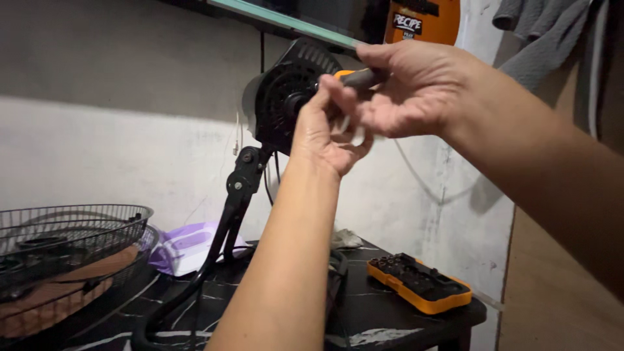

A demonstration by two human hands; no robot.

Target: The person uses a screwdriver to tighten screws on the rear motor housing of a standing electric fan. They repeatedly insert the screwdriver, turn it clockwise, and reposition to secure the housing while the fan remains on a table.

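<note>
A black fan motor housing (286, 91) sits tilted on top of a black stand (231, 208) that rises from a dark marbled table (377, 312). My left hand (325, 130) reaches up to the housing's front, fingers pinched near its centre hub. My right hand (409, 88) comes in from the right and grips a screwdriver with a grey and orange handle (357, 78), its tip pointing toward the housing. The tip itself is hidden behind my left hand.
Two black wire fan guards (65, 240) lie stacked at the left of the table. A purple and white object (185, 247) rests behind the stand. An orange and black bit case (419, 283) lies open at the table's right edge. Grey cloth (539, 32) hangs top right.
</note>
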